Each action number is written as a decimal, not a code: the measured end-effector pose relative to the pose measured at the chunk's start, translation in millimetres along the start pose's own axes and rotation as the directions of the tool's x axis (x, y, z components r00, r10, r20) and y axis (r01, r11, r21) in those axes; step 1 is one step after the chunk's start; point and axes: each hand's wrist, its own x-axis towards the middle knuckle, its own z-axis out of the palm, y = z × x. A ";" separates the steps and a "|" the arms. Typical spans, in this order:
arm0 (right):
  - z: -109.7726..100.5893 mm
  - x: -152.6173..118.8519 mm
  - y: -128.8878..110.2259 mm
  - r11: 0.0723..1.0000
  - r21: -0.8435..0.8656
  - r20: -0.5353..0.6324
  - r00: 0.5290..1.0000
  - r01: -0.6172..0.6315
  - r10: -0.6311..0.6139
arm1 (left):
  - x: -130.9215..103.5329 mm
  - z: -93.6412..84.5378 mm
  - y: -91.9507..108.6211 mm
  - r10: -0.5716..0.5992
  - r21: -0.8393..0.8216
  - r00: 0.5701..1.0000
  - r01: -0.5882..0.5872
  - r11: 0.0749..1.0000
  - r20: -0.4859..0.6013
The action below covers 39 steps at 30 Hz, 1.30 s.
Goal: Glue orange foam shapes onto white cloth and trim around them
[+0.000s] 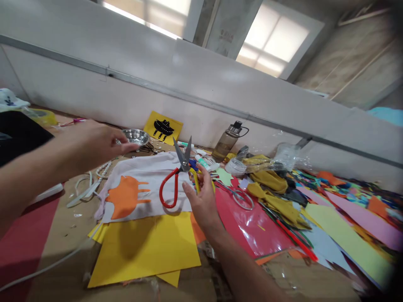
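My right hand (203, 195) grips the yellow handle of a pair of scissors (182, 163), whose blades point up and stand apart; the red handle hangs free. My left hand (103, 140) is raised at the left, fingers bent, beside a small metal bowl (136, 136); what its fingertips hold, if anything, is too small to make out. Below lies a white cloth (157, 167) with an orange cutout (125, 197) on it. Yellow sheets (147, 247) lie in front of the cloth.
A yellow card with a black shape (163, 128) leans on the wall. Right of it stands a bottle (226, 140). Clear tape (236, 167), mustard cloth (270, 180), a red sheet in plastic (252, 226) and coloured scraps (355, 188) cover the right side.
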 end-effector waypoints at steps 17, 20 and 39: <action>-45.4 -6.4 -17.5 0.998 -0.036 0.227 0.973 0.060 -0.050 | -15.9 122.1 46.1 0.091 -0.849 0.853 0.491 0.195 0.514; -102.2 -6.4 2.7 0.961 -0.270 -0.034 0.997 0.056 -0.068 | -20.0 130.0 47.2 0.100 -0.829 0.834 0.512 0.224 0.543; -255.1 -30.8 89.4 -0.041 -0.975 -0.223 0.938 -0.220 0.263 | -27.9 153.7 37.1 0.202 -0.747 0.719 0.647 0.157 0.665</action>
